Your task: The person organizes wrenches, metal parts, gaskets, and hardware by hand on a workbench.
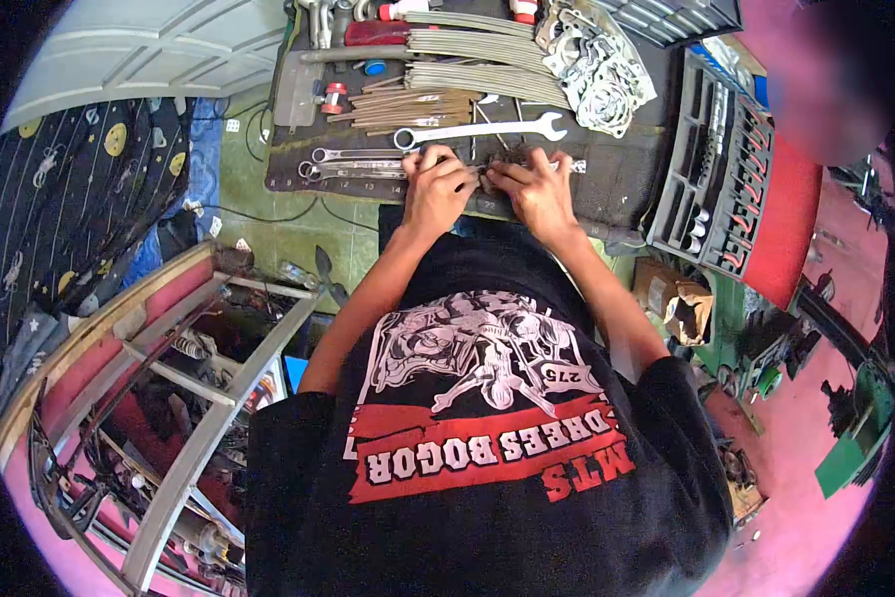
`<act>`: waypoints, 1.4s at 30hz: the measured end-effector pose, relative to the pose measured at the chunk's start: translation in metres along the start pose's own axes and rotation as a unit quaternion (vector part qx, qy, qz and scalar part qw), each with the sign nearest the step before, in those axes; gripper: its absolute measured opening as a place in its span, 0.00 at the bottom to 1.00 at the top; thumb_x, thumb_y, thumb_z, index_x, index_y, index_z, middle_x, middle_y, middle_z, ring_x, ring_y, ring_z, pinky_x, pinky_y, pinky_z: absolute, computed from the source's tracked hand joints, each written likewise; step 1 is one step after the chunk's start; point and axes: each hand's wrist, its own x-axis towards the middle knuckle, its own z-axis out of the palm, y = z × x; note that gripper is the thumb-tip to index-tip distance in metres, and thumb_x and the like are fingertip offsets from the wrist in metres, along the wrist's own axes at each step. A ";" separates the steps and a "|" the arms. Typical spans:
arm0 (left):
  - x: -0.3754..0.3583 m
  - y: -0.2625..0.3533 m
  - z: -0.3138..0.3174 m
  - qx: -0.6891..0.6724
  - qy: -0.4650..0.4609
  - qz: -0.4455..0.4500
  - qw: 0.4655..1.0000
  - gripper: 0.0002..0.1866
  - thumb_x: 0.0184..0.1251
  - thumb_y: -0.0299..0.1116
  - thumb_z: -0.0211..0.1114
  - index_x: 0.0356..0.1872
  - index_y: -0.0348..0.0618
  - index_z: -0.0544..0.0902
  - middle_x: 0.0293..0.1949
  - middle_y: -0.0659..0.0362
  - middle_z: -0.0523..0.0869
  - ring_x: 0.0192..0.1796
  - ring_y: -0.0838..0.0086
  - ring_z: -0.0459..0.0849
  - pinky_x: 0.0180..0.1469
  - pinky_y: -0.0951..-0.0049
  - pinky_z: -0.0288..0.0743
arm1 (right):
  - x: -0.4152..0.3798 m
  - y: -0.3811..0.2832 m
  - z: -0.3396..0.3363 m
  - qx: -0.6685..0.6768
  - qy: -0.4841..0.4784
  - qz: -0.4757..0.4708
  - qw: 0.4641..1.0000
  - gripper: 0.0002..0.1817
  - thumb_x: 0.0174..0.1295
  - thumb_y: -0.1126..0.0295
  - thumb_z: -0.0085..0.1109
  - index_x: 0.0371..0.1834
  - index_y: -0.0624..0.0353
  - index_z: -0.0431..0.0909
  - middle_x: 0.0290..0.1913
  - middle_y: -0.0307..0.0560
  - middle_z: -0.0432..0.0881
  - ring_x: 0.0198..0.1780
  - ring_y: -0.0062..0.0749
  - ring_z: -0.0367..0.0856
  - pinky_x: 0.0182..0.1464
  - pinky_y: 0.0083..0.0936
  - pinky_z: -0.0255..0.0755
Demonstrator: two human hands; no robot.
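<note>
My left hand (435,194) is at the front part of the dark work mat (606,194), fingers bent inward and pressed together. Close on its right, my right hand (539,197) is curled the same way, with the fingertips of both hands almost meeting. Between them lies a dark, tangled clump (508,159); whatever the fingers pinch is too small and hidden to name. A large combination wrench (479,130) lies just beyond the hands. Two smaller combination wrenches (360,155) reach from the left toward my left hand, which covers their right ends.
Spoke-like metal rods (487,45), brownish rods (407,107) and pale gaskets (601,75) lie farther back. A socket set case (708,149) flanks the mat on the right. A cardboard box (681,303) stands below it. A metal frame (203,373) with parts is at lower left.
</note>
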 end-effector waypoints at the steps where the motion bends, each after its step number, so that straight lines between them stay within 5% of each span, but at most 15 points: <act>1: -0.001 -0.001 0.001 0.000 0.002 -0.003 1.000 0.06 0.48 0.31 0.77 0.29 0.50 0.91 0.34 0.69 0.89 0.51 0.71 0.83 0.59 0.58 0.61 | 0.000 -0.002 0.003 -0.008 0.000 0.002 1.000 0.15 0.62 0.64 0.58 0.49 0.41 0.90 0.48 0.23 0.87 0.54 0.30 0.74 0.58 0.49 0.63; 16: -0.001 -0.002 0.000 0.027 -0.019 -0.011 0.999 0.04 0.48 0.32 0.76 0.28 0.52 0.91 0.34 0.71 0.90 0.53 0.73 0.82 0.60 0.55 0.57 | 0.025 0.028 0.003 0.059 -0.060 -0.132 0.988 0.16 0.56 0.65 0.63 0.47 0.41 0.90 0.52 0.21 0.87 0.51 0.30 0.73 0.55 0.38 0.63; 26: -0.004 -0.003 0.002 0.020 -0.018 -0.008 1.000 0.06 0.51 0.33 0.76 0.31 0.52 0.92 0.34 0.71 0.89 0.55 0.72 0.82 0.60 0.52 0.56 | 0.035 0.030 -0.002 0.106 -0.027 -0.139 0.984 0.09 0.51 0.67 0.64 0.35 0.44 0.90 0.34 0.26 0.81 0.51 0.30 0.73 0.56 0.39 0.64; 30: 0.000 0.000 -0.001 0.010 -0.019 -0.013 1.000 0.06 0.51 0.34 0.77 0.31 0.52 0.92 0.34 0.71 0.89 0.54 0.72 0.82 0.60 0.53 0.56 | 0.019 0.045 -0.016 0.082 -0.090 -0.126 0.984 0.17 0.47 0.71 0.65 0.43 0.45 0.91 0.40 0.24 0.84 0.50 0.31 0.73 0.56 0.40 0.63; 42: -0.001 -0.001 0.001 0.022 -0.016 -0.006 1.000 0.05 0.51 0.33 0.76 0.31 0.52 0.92 0.34 0.70 0.90 0.54 0.72 0.82 0.60 0.53 0.58 | 0.025 0.040 -0.019 0.107 -0.103 -0.120 0.982 0.16 0.45 0.71 0.66 0.39 0.45 0.90 0.42 0.25 0.84 0.52 0.31 0.72 0.58 0.40 0.62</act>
